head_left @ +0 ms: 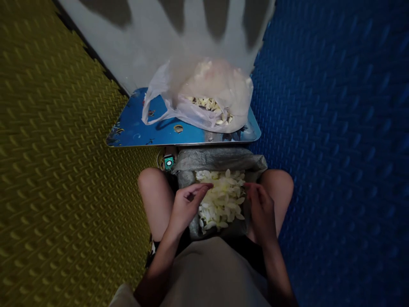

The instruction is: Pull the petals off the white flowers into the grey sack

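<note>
A dull yellow foam mat with a raised, woven-looking texture (64, 170) fills the left of the frame, and a deep blue foam mat with similar bumps (335, 149) fills the right. Between them at upper centre lies a smooth pale grey area (153, 47), crossed along the top by dark, finger-shaped shadows (217, 17). Below it stands a glossy blue surface with rounded corners and a printed sea scene (134, 123). The light is dim.

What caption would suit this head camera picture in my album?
Two bare hands over white blossoms in a grey sack, below a blue tabletop bearing a translucent plastic bag.
</note>
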The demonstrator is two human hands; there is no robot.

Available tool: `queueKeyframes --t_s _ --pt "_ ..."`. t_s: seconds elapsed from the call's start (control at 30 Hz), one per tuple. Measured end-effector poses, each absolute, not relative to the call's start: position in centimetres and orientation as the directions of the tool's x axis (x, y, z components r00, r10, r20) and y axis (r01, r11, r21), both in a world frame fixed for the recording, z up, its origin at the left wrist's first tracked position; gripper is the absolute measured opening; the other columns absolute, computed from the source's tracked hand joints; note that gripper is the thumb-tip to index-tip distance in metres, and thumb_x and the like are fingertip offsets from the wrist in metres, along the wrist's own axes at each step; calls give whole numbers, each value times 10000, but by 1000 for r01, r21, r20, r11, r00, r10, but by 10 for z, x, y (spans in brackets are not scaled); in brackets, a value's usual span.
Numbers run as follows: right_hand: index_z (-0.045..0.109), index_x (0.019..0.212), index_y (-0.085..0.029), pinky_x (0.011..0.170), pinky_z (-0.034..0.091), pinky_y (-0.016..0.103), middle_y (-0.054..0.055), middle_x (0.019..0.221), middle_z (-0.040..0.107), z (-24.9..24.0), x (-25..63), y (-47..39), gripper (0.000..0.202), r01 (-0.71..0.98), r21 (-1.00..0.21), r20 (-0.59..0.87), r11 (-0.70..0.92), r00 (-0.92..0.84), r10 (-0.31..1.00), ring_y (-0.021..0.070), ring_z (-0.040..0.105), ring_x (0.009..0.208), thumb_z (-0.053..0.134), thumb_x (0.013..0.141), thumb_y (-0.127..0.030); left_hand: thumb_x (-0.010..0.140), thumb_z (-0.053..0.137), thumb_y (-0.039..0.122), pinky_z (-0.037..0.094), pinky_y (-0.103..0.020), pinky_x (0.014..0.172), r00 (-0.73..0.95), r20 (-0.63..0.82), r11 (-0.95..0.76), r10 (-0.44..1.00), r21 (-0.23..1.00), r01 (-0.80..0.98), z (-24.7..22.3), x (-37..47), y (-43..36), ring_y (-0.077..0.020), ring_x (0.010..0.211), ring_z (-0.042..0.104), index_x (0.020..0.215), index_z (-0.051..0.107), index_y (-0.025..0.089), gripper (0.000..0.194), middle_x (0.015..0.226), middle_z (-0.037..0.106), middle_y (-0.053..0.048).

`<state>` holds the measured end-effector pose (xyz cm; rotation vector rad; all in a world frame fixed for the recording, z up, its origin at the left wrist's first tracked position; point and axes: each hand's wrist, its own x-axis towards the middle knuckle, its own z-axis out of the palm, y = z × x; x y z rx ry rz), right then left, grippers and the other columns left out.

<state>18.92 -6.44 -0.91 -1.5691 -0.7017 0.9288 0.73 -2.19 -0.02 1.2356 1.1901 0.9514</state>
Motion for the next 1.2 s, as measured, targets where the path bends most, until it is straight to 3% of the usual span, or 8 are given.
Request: queueKeyframes --t_s 0.17,0.33,0.5,0.6,0.7,0.83,0.97,1.2 --pt "633 856 -205 475 363 216 -13 655 508 -3 180 -64 223 -185 -963 -256 -197 397 881 130 463 554 532 798 -394 820 582 299 465 -241 714 158 -97 78 983 989 125 12 20 -32 -171 781 641 783 710 158 194 809 724 -54" --pt "644 860 -242 563 419 243 -14 696 541 0 165 -62 186 -245 -956 -223 -163 246 943 155 507 638 540 707 -233 791 604 246 470 -245 702 314 -149 105 937 982 155 13 30 -43 -168 750 642 831 713 161 144 793 722 -50" --pt "625 882 -268 749 456 316 8 833 616 -2 153 -55 185 -158 -984 -135 -84 344 929 213 565 850 649 699 -266 802 588 290 461 -249 677 264 -195 155 944 974 165 8 18 -42 -167 747 625 858 695 172 169 809 715 -44" --pt "615 884 -270 760 482 345 18 886 656 2 150 -53 254 -190 -978 -151 -86 359 921 231 599 868 717 652 -281 804 585 293 455 -248 691 265 -168 129 949 979 160 8 12 -38 -162 757 615 879 689 176 173 814 703 -41" --pt "604 855 -252 690 511 323 1 769 690 6 149 -52 317 -258 -957 -225 -136 355 907 213 643 762 772 586 -258 747 651 274 457 -245 679 274 -150 97 950 975 198 9 10 -36 -157 732 605 892 684 174 179 807 689 -38" --pt "599 728 -204 602 519 288 -1 616 695 8 151 -49 324 -305 -925 -329 -226 347 878 197 662 624 821 494 -237 561 805 287 457 -251 663 318 -104 13 943 962 274 5 12 -37 -174 732 602 886 679 171 368 809 682 -38" --pt "640 746 -193 620 536 300 44 701 732 7 149 -47 316 -320 -906 -379 -277 323 867 226 686 697 820 496 -266 713 690 286 438 -242 631 218 -83 19 972 959 284 -1 15 -37 -154 655 584 736 670 167 123 692 665 -21" --pt "708 797 -214 799 526 362 68 868 740 2 147 -47 209 -236 -943 -280 -234 188 941 249 677 865 764 612 -292 795 595 268 410 -228 619 85 -29 3 996 957 290 2 -2 -29 -143 660 529 666 599 159 168 672 579 -11"
